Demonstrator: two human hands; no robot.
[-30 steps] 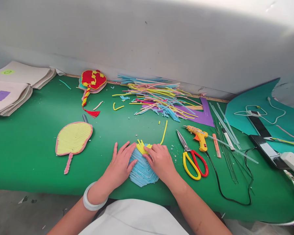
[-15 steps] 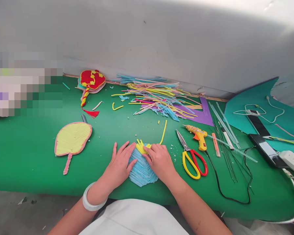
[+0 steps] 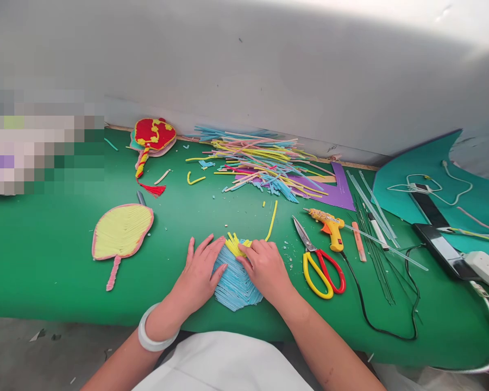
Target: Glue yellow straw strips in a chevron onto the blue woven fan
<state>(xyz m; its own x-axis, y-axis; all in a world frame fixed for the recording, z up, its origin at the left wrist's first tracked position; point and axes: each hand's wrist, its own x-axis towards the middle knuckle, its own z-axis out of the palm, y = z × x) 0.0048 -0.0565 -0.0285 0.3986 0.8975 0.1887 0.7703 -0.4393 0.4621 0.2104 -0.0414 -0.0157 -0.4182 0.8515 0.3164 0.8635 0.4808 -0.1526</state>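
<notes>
A panel of blue pipe cleaners (image 3: pixel 237 288) lies on the green table in front of me, and short yellow pipe cleaners (image 3: pixel 232 240) fan out across its top. My left hand (image 3: pixel 201 271) rests along the panel's left edge, fingers stretched out and thumb on the blue rows. My right hand (image 3: pixel 264 266) has its fingers and thumb closed over the right end of the yellow pieces, partly hiding them. One longer yellow pipe cleaner (image 3: pixel 272 220) sticks up behind that hand. To the left lies a yellow leaf-shaped fan (image 3: pixel 122 231) with a pink border and handle.
Scissors (image 3: pixel 315 260) and a yellow glue gun (image 3: pixel 330 228) with a black cord lie right of my hands. Behind is a heap of coloured pipe cleaners (image 3: pixel 261 157). A red fan (image 3: pixel 155 134) sits back left; a power strip (image 3: pixel 487 269) is far right.
</notes>
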